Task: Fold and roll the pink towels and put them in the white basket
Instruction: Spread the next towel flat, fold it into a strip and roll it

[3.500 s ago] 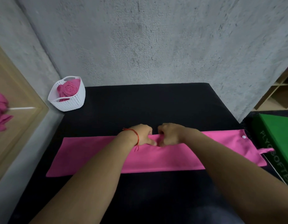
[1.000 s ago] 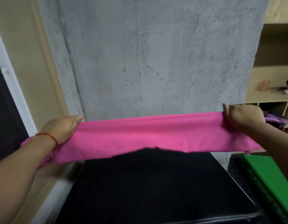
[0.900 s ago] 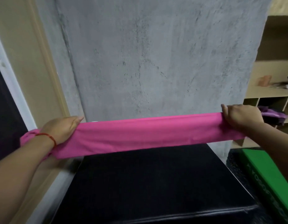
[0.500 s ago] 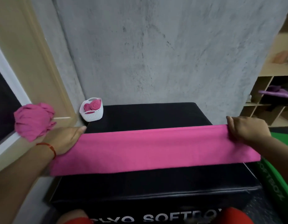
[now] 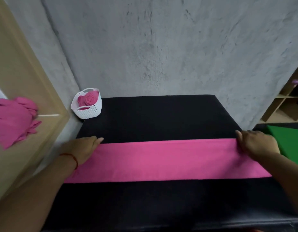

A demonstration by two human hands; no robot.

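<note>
Pink towel (image 5: 166, 159), one, folded into a long strip, is lying flat across the black pad (image 5: 161, 118) from 9 to 3 o'clock. Left hand (image 5: 83, 148) is pressing one end with straight fingers. Right hand (image 5: 257, 144) is covering the other end; its grip cannot be told. One white basket (image 5: 89, 112) at 10 o'clock is holding a rolled towel (image 5: 89, 99). One pink heap (image 5: 12, 121) is lying at 9 o'clock. A grey concrete wall (image 5: 161, 47) is standing behind.

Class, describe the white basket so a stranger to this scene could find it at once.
Find the black padded box against the grey wall. At its far left corner sits the white basket, perforated, with handle slots. It alone holds a pink towel rolled like a rose.
</note>
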